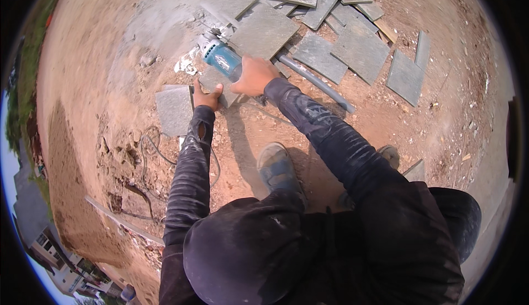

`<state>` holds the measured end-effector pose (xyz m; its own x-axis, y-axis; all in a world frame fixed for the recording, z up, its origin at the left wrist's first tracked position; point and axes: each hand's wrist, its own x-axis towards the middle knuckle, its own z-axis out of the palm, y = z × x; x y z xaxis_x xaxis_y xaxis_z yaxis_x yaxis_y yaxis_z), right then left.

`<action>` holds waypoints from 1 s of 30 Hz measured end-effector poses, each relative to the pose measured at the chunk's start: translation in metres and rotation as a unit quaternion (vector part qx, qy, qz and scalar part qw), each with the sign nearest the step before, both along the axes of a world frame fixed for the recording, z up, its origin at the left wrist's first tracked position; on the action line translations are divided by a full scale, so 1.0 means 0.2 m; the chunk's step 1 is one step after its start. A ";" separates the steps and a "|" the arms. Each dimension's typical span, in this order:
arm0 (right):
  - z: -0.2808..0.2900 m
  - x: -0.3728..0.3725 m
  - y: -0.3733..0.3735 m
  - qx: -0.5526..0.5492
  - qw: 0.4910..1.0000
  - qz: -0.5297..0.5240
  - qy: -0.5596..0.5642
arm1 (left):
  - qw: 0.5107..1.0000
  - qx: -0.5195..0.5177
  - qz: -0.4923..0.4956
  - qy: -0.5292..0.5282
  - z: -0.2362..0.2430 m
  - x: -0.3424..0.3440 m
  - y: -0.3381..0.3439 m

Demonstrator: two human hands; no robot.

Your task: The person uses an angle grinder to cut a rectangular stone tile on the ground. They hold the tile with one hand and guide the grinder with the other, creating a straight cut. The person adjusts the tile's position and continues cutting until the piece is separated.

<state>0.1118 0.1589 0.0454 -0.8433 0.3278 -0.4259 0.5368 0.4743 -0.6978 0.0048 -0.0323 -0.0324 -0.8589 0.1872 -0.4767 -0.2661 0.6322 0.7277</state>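
Observation:
My right hand (255, 76) is wrapped round the rear of a teal angle grinder (222, 60), whose metal head points up and to the left. My left hand (207, 97) grips the near edge of a small grey stone tile (212, 79) lying just under the grinder. The thumb lies on that tile, and another finger stretches along its left side. Whether the disc touches stone is hidden behind the grinder's head. Close to my left hand lies another grey tile (174, 110). A larger slab (267, 30) lies beyond the grinder.
Stone tiles (361, 52) lie scattered and stacked at the far middle and right. A grey pipe (317, 82) slants across the dirt beside my right forearm. A thin cable (144, 151) loops on the ground at left. My shoe (278, 167) stands close to the work.

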 end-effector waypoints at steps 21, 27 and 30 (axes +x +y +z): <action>0.06 0.07 0.00 -0.006 1.000 0.004 -0.015 | 1.000 0.016 0.008 -0.001 0.01 0.00 0.00; 0.05 0.09 0.00 -0.003 1.000 0.004 -0.013 | 0.999 0.022 0.019 -0.014 0.00 -0.01 0.00; 0.06 0.10 0.00 -0.002 1.000 0.003 -0.017 | 1.000 0.019 0.021 -0.008 0.00 -0.01 0.00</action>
